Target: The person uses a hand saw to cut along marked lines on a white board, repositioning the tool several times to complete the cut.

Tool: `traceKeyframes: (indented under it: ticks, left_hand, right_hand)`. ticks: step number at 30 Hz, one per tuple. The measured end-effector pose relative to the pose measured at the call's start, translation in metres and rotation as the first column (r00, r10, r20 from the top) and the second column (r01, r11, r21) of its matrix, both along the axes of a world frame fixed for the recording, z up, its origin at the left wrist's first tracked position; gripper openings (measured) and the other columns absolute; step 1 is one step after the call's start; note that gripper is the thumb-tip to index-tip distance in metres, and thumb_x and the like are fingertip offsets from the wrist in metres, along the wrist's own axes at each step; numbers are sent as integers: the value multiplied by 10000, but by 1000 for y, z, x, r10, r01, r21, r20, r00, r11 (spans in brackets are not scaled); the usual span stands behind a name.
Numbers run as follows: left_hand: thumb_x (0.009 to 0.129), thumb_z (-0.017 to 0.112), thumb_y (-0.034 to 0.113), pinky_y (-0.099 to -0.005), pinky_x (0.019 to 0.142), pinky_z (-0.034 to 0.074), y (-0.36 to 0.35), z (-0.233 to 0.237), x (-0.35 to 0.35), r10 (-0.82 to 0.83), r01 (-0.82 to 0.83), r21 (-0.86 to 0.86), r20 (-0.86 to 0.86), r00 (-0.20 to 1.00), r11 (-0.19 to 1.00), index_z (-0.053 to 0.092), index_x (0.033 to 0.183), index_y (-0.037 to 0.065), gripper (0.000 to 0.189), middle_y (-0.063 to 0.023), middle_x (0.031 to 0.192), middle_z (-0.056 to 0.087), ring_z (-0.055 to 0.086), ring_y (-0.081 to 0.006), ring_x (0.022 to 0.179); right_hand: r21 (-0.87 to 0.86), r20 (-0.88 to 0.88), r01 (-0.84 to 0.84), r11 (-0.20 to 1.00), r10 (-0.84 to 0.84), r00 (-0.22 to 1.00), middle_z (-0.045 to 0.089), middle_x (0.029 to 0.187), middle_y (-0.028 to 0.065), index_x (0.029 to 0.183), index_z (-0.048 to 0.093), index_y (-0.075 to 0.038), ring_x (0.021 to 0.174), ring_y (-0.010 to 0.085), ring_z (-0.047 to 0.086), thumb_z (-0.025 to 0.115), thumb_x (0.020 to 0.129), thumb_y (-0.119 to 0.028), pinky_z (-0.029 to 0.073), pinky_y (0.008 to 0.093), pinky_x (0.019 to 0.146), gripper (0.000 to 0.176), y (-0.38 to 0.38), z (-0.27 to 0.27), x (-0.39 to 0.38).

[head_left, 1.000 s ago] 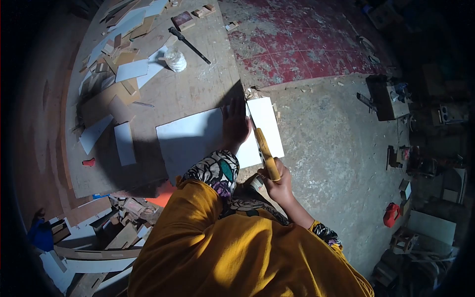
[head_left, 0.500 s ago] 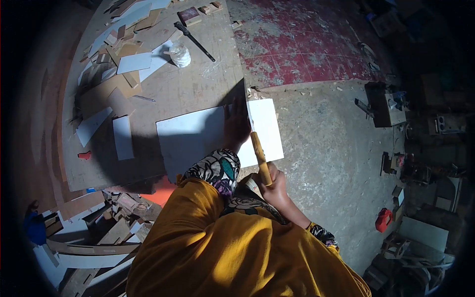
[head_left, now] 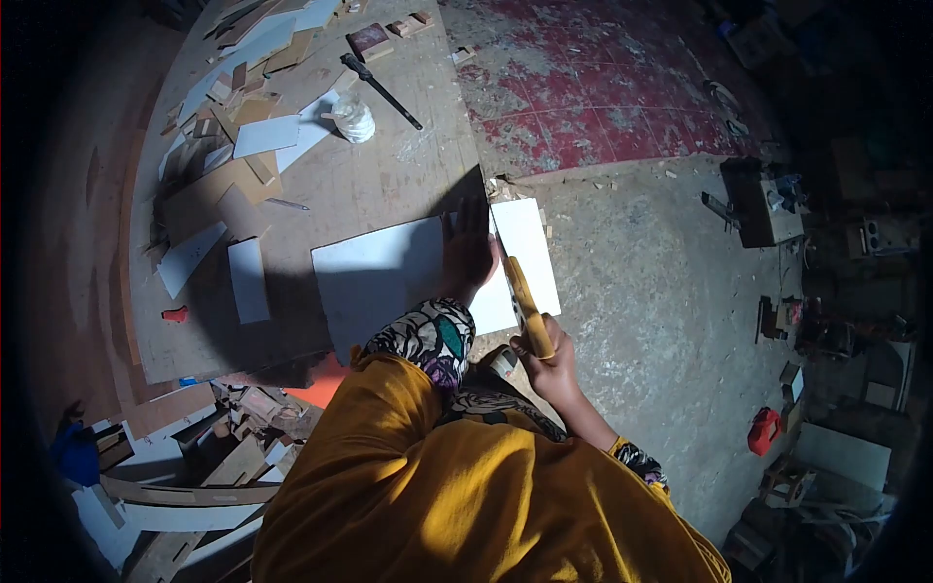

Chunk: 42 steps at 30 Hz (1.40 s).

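Note:
A white board (head_left: 377, 264) lies across the right edge of the wooden table, part of it jutting out over the floor. My left hand (head_left: 470, 255) rests flat on this board near the table's edge, in shadow, with its fingers stretched forward. Wrapped round the yellow handle of a saw (head_left: 526, 303) is my right hand (head_left: 546, 352), closed, to the right of the table edge. The saw's thin blade points forward beside my left hand, at the board.
A jar of white stuff (head_left: 354, 121) and a black tool (head_left: 384, 91) are on the table (head_left: 340, 194). Offcuts (head_left: 267, 136) crowd its left side. More scrap wood (head_left: 228, 462) lies below left. A red container (head_left: 765, 430) is on the floor at right.
The saw and my right hand have shifted slightly right, and the handle is turned a little. My left hand stays on the board. The whole view has moved slightly.

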<state>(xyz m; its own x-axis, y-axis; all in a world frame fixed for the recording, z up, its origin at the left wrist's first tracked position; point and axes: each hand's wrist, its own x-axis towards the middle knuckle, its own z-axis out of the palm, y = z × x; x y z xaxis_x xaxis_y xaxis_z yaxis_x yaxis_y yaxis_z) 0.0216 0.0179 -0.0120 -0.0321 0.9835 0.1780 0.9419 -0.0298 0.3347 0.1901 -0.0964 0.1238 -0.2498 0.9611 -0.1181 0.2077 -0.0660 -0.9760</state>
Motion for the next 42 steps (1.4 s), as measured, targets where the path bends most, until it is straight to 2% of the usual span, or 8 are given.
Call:
traceKeyframes:
  ticks: [5, 9, 13, 15, 22, 30, 37, 42]
  left_hand:
    - [856, 484, 205, -554, 1125, 134, 0, 4, 1, 17, -17, -6, -44, 999, 1000, 283, 1429, 1, 640, -149, 1502, 276, 222, -312, 1404]
    - [852, 498, 216, -557, 1123, 136, 0, 3, 0, 10, -10, -15, -9, 1000, 1000, 278, 1432, 7, 654, -153, 1499, 279, 216, -310, 1406]
    - [848, 507, 217, -560, 1120, 142, 0, -1, 1, 13, -12, -17, 59, 998, 1000, 282, 1430, 9, 658, -159, 1492, 287, 226, -314, 1401]
    - [851, 504, 213, -560, 1120, 141, 2, -5, -1, -1, 1, 4, -58, 998, 1000, 294, 1424, 9, 644, -162, 1491, 287, 228, -315, 1400]
    - [852, 506, 214, -563, 1119, 142, 1, -3, -1, 5, -4, 32, -37, 999, 999, 291, 1424, 12, 644, -166, 1492, 284, 221, -310, 1403]
    - [857, 498, 207, -559, 1122, 137, 2, -1, -1, -3, 3, -7, -63, 998, 1000, 273, 1431, 14, 646, -157, 1495, 282, 225, -309, 1403]
    - [855, 494, 193, -539, 1124, 143, -1, 10, 3, -5, 5, 27, 8, 1000, 1000, 275, 1431, 13, 642, -161, 1478, 307, 239, -311, 1394]
    - [845, 506, 185, -530, 1113, 170, 1, -1, 4, 18, -19, 79, 16, 1000, 997, 289, 1418, 2, 639, -181, 1441, 343, 278, -319, 1366]
  right_hand:
    - [-6, 54, -3, 1000, 3, 999, 490, 759, 78, 840, 483, -12, 687, 170, 486, 664, 772, 15, 415, 299, 648, 195, -9, 6, 8]
    - [-19, -42, 45, 999, -46, 998, 497, 771, 75, 855, 496, -15, 693, 164, 487, 665, 780, 16, 417, 299, 657, 188, -9, 6, 8]
    - [52, 33, -61, 997, 59, 998, 484, 727, 83, 812, 471, -23, 658, 171, 475, 673, 771, 19, 415, 302, 627, 211, -13, 3, -1]
    - [82, 96, -70, 994, 62, 993, 479, 704, 86, 794, 455, -25, 611, 179, 466, 675, 764, 26, 416, 305, 592, 228, -14, 3, 0]
    - [85, 63, -62, 994, 57, 996, 500, 702, 72, 784, 451, -32, 589, 148, 480, 684, 767, 22, 404, 287, 564, 240, -16, 6, 13]
    - [72, 58, -82, 994, 78, 995, 478, 703, 100, 784, 469, -14, 600, 195, 472, 677, 756, 20, 402, 306, 567, 213, -20, 9, 18]
    - [68, -17, 28, 997, -27, 999, 471, 707, 92, 804, 479, -11, 611, 186, 478, 627, 744, 61, 404, 302, 582, 175, -21, 3, 26]
    - [76, 17, 42, 996, -43, 999, 484, 695, 81, 787, 492, -24, 607, 188, 486, 670, 754, 26, 405, 303, 579, 188, -16, -5, 32]
